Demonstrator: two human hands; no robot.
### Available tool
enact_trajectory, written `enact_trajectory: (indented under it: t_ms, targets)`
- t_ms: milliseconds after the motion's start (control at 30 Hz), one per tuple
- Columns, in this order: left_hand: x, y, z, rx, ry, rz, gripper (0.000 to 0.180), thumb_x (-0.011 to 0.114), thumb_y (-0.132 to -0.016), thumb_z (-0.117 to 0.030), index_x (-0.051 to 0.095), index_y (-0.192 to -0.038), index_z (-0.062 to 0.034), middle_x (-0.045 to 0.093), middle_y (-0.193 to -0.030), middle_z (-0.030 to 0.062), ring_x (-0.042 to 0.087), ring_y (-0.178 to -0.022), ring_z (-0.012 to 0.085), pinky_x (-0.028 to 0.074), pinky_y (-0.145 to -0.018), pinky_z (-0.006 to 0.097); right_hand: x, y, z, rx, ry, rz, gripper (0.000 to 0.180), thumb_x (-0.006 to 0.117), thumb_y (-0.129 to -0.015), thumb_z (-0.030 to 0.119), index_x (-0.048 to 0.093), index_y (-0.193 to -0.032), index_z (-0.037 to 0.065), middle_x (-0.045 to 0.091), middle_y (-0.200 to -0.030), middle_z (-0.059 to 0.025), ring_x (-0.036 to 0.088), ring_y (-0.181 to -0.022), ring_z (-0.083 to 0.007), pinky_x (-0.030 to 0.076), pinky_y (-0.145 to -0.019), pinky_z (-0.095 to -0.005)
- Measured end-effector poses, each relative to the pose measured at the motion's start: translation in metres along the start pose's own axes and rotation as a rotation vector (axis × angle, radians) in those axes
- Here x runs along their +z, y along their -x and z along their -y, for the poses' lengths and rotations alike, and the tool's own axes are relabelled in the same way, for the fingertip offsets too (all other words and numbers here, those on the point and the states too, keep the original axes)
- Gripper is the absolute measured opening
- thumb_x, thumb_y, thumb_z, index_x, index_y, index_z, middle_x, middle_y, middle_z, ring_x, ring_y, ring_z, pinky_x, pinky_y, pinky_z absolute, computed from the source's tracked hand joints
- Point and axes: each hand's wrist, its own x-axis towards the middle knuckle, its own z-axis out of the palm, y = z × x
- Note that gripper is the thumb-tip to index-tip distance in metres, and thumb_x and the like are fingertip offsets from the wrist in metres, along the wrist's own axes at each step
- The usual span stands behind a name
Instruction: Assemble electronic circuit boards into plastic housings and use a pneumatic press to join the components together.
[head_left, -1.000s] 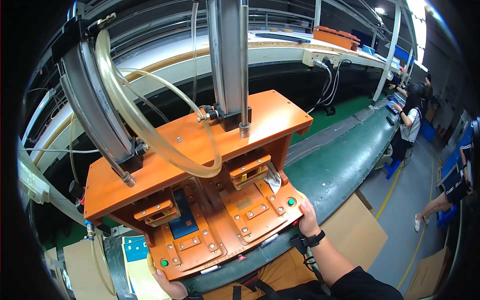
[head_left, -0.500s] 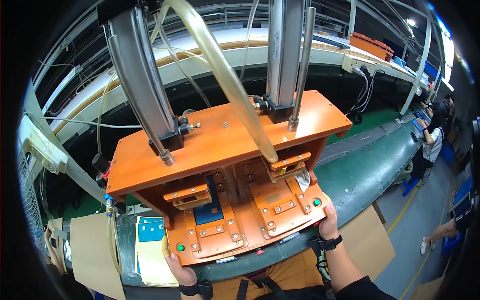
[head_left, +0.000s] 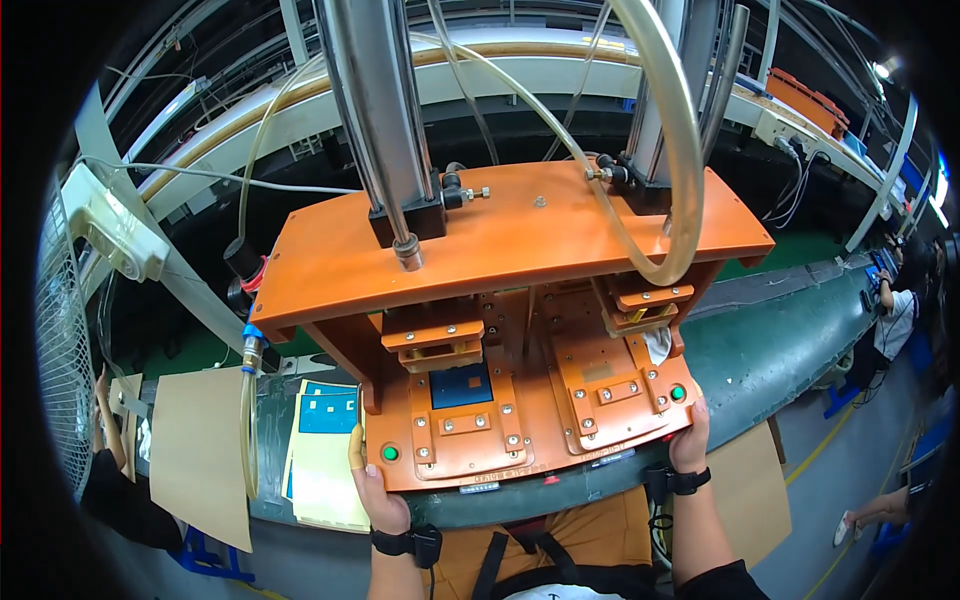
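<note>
An orange press (head_left: 520,235) is standing upright on the green worktop (head_left: 790,320), squarely in front of the person. Within its left bay a blue sheet (head_left: 462,388) is lying flat on the base, its far end disappearing beneath the left pressing block (head_left: 433,338); in the right bay a white cloth (head_left: 658,345) is tucking in beside the right pressing block (head_left: 650,305). A green button (head_left: 390,453) is marking the base's seven o'clock corner, another green button (head_left: 678,392) its four o'clock corner. The left hand (head_left: 380,495) is resting against the base at seven o'clock, fingers running along the side; the right hand (head_left: 690,438) is cupping the edge at four o'clock. Both hands are touching the press, but how firmly they are closing on it cannot be told. On the top plate two metal cylinders (head_left: 375,110) are rising side by side, a clear hose (head_left: 688,180) looping down in front of the right one. Farther out, pale yellow sheets (head_left: 330,480) with blue pieces (head_left: 328,408) on them are lying at eight o'clock, with brown cardboard (head_left: 203,440) just beyond. More cardboard (head_left: 745,500) is showing at four o'clock, and a co-worker (head_left: 895,310) is working well apart at three o'clock.
</note>
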Motion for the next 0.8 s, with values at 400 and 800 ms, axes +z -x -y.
enact_trajectory:
  t_ms: [400, 800]
  targets:
    - [-0.0001, 0.0011, -0.001, 0.014, -0.014, 0.014, 0.057, 0.04, -0.096, -0.022, 0.029, -0.145, 0.0047, 0.044, -0.14, 0.0186, 0.046, -0.128, 0.0237, 0.035, -0.108, 0.034, 0.0008, 0.002, -0.001, -0.011, 0.024, -0.018, 0.054, 0.04, -0.096, 0.036, 0.047, -0.131, -0.004, 0.057, -0.128, -0.0138, 0.054, -0.12, -0.0223, 0.039, -0.104, -0.0354]
    - [-0.0004, 0.0003, 0.0016, 0.021, -0.032, 0.001, 0.057, 0.039, -0.095, -0.023, 0.03, -0.144, 0.0047, 0.044, -0.139, 0.0186, 0.047, -0.127, 0.0235, 0.037, -0.107, 0.034, 0.005, 0.0013, 0.0012, -0.022, 0.042, -0.02, 0.053, 0.04, -0.096, 0.037, 0.048, -0.13, -0.004, 0.058, -0.126, -0.0131, 0.054, -0.118, -0.0216, 0.04, -0.102, -0.0349]
